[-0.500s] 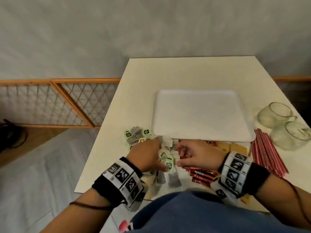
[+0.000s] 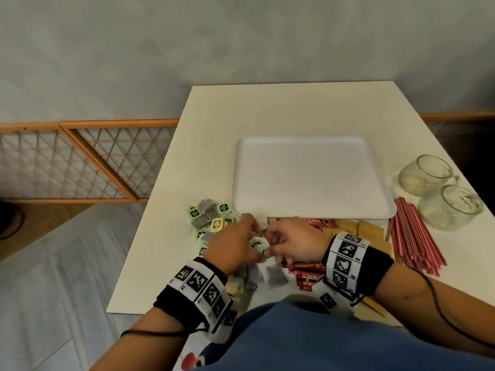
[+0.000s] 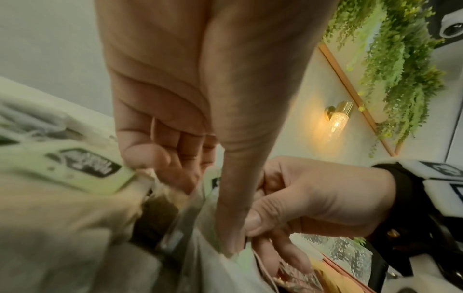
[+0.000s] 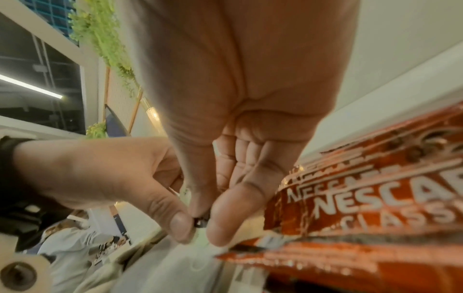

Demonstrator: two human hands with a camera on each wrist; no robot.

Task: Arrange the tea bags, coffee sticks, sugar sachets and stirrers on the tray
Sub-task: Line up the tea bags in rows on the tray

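Note:
Over the tea bag pile [image 2: 209,219] at the table's near left, my left hand [image 2: 250,241] and right hand [image 2: 270,243] meet. Together they pinch one tea bag by its green tag [image 2: 256,245]. The right wrist view shows my right hand [image 4: 208,218] and the left thumb nipping the small tag [image 4: 200,221]. In the left wrist view my left hand [image 3: 190,198] sits among blurred green tags [image 3: 82,164]. The white tray [image 2: 310,207] lies bare just beyond. Red coffee sticks [image 2: 308,274] lie under my right wrist, brown sugar sachets [image 2: 361,231] and red striped stirrers [image 2: 412,234] to the right.
Two glass cups [image 2: 426,175] [image 2: 452,207] stand at the table's right edge beside the stirrers. The table's left edge [image 2: 150,223] drops to a grey floor, with a wooden lattice fence [image 2: 80,162] behind. More coffee sticks [image 4: 375,198] fill the right wrist view.
My right hand has slid left to meet the left hand, and both now pinch the same tea bag tag. The tray and other items have not moved.

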